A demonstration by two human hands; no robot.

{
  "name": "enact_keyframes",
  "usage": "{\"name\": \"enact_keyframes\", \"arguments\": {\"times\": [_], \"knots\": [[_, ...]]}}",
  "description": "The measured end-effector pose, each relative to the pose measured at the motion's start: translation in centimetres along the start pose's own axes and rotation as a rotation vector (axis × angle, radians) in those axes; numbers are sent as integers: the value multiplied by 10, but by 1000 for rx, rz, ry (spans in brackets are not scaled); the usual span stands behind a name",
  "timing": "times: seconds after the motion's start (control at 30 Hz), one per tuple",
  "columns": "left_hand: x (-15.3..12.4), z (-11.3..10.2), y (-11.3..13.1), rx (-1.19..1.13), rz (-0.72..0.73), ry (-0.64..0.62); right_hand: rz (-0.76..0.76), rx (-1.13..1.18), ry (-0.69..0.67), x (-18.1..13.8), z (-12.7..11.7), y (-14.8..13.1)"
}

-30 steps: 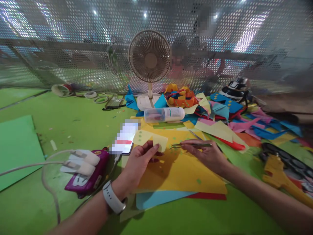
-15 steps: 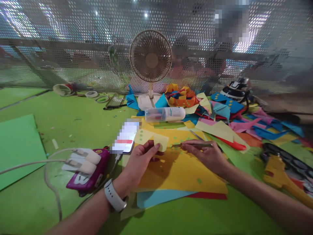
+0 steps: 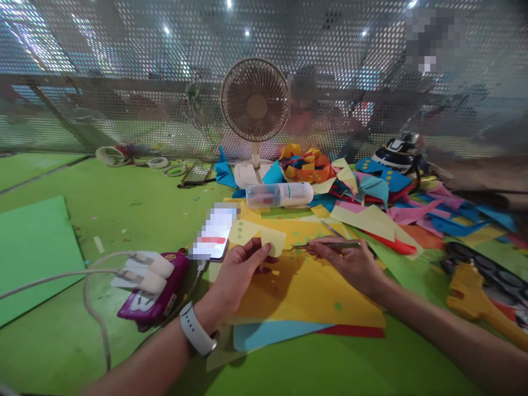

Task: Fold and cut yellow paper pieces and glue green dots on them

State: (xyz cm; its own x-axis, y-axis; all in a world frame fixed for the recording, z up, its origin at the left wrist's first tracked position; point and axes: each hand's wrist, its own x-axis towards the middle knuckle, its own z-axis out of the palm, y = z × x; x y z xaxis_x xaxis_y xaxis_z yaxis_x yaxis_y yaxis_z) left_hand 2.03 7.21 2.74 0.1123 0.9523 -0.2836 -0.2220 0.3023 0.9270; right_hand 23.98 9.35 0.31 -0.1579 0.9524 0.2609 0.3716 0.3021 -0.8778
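Note:
Between thumb and fingers, my left hand (image 3: 243, 269) pinches a small pale yellow piece of paper (image 3: 274, 242) above the orange-yellow sheet (image 3: 305, 300). My right hand (image 3: 350, 264) is closed on a pair of tweezers (image 3: 330, 245), whose fine tip points left, a short way from the paper piece. Tiny green bits lie scattered on the orange-yellow sheet. Light blue paper (image 3: 276, 334) and red paper (image 3: 355, 331) stick out beneath its near edge. Just beyond my left hand is a pale sheet with small green diamonds (image 3: 240, 231).
A lit phone (image 3: 214, 234) and a purple power strip (image 3: 154, 297) with cables lie left. Behind stand a fan (image 3: 256, 104) and a lying plastic bottle (image 3: 280, 194). Coloured paper scraps (image 3: 412, 214) and a yellow glue gun (image 3: 466, 291) are on the right.
The whole view has shifted slightly, so things sit a little lower and farther right. Both hands keep their grips, with the tweezers still near the pale paper piece.

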Motion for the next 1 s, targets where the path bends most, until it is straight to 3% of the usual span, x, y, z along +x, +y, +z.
{"name": "enact_keyframes", "arguments": {"times": [0.2,0.37,0.67,0.8,1.0], "knots": [[-2,1,0,-33,-60,26,-55,66,35,-7,-11,-21],[-6,4,-1,-48,-138,-79,-136,15,14,-17,-16,-42],[-9,4,-5,-61,-164,-157,-194,-41,-48,-16,-10,-46],[-8,4,-5,-65,-153,-134,-134,3,-24,-16,-13,-45],[-7,4,-8,-112,-147,-115,69,301,51,-11,-11,-42]]}}
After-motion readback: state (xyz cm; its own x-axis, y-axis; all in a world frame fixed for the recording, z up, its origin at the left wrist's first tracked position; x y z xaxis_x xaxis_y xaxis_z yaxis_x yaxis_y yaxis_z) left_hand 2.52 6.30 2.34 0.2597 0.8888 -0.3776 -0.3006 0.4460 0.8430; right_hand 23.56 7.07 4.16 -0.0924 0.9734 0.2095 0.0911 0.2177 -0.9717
